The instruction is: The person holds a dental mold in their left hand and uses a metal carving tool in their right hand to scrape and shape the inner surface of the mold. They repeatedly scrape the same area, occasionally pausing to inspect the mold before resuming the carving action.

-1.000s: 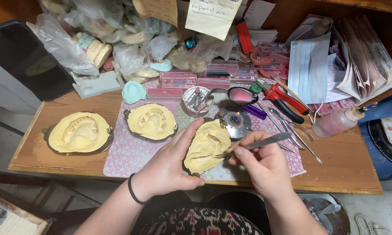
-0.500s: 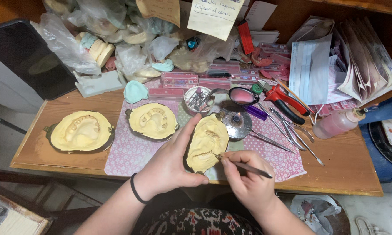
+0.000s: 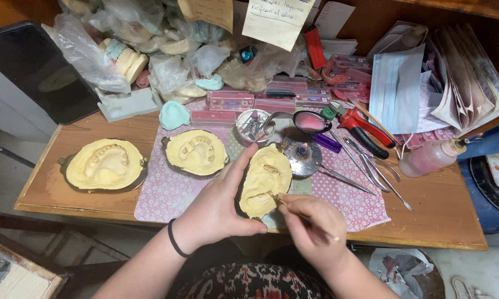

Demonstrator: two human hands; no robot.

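My left hand (image 3: 219, 207) grips a dark flask half filled with yellow plaster (image 3: 262, 180), tilted up on its edge above the patterned mat (image 3: 166, 194). Tooth shapes show in the plaster. My right hand (image 3: 311, 224) pinches a thin metal tool (image 3: 302, 216), whose tip touches the plaster's lower part. Two more plaster-filled flask halves lie flat: one on the mat (image 3: 196, 153), one on the bare wood at the left (image 3: 105, 164).
A small lit burner (image 3: 302, 153), several metal hand tools (image 3: 365, 166), red pliers (image 3: 365, 130), a cup of burs (image 3: 253, 126), a pink squeeze bottle (image 3: 429, 156), boxes, bagged casts and papers crowd the back. A dark tablet (image 3: 36, 69) leans at the left.
My right hand swung the tool from lying out to the right to pointing into the plaster, and moved closer to the flask. The flask tilted slightly more upright.
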